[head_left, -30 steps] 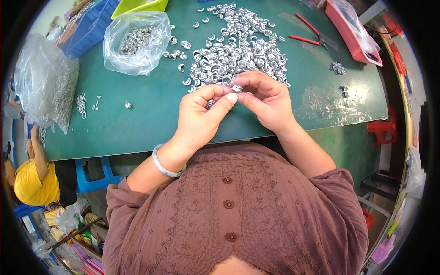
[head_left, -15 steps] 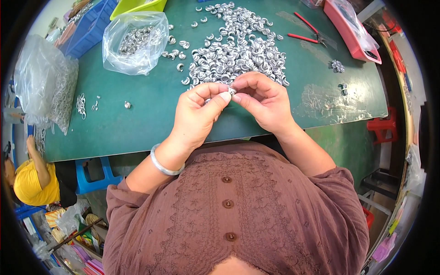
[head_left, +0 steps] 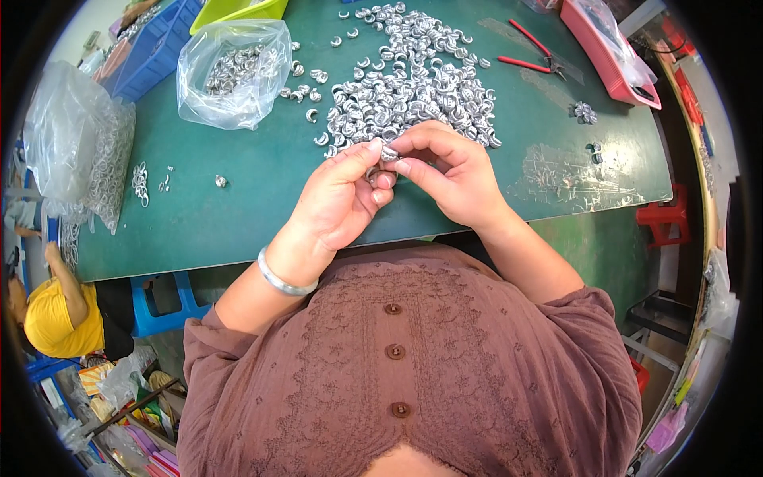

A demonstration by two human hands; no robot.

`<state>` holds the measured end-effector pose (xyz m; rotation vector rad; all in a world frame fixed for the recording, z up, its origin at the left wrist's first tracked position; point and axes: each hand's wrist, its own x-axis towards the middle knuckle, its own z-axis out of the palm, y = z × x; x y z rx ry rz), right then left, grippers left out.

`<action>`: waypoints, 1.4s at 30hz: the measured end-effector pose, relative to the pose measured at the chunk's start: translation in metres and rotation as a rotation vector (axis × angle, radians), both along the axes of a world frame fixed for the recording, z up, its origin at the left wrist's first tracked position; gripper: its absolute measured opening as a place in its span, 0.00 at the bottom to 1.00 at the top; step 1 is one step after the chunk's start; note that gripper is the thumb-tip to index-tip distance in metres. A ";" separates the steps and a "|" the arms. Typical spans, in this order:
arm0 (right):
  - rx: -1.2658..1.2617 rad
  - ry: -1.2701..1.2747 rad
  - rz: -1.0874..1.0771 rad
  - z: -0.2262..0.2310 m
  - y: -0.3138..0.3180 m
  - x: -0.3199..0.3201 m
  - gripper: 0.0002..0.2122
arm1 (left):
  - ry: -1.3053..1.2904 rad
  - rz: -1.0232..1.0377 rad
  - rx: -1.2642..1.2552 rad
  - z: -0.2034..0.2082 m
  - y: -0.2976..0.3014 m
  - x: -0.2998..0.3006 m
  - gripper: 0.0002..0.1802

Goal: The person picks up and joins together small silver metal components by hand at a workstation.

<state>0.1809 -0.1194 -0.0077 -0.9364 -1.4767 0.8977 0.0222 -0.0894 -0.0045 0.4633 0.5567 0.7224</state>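
Just in front of a heap of silver C-shaped metal pieces [head_left: 413, 99], my two hands meet over the green table. My left hand [head_left: 334, 187], wearing a pale bangle [head_left: 284, 276], pinches a small silver curved piece [head_left: 389, 153] between thumb and finger. More silver metal shows by its curled lower fingers, too small to make out fully. My right hand [head_left: 453, 171] is closed on the same piece from the other side, thumb and forefinger at its edge.
Red-handled pliers [head_left: 531, 67] lie right of the heap, near a pink tray [head_left: 608, 63]. At left are an unsealed clear bag of silver pieces [head_left: 238, 79], a larger plastic bag [head_left: 79, 151] and blue bins [head_left: 155, 52]. A person in yellow [head_left: 63, 318] sits far left.
My left hand has rolled over, so its palm and curled lower fingers now show. The pinched piece has moved slightly left and up. My right hand has shifted slightly left with it.
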 end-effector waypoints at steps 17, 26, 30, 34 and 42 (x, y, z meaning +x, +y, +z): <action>-0.215 0.055 0.063 0.004 -0.001 0.002 0.05 | 0.252 -0.013 0.049 0.005 0.002 0.000 0.12; -0.189 0.119 0.084 0.002 -0.001 0.001 0.05 | 0.153 -0.062 -0.059 0.004 0.004 -0.004 0.11; -0.115 -0.018 0.074 0.002 -0.002 0.002 0.05 | 0.231 -0.068 0.066 0.006 0.002 -0.003 0.12; -0.097 0.038 0.017 -0.003 -0.003 -0.001 0.05 | 0.128 -0.088 0.124 0.003 0.002 -0.006 0.12; -0.012 -0.154 -0.096 -0.003 -0.002 0.010 0.05 | 0.052 -0.074 0.413 -0.008 0.001 -0.013 0.12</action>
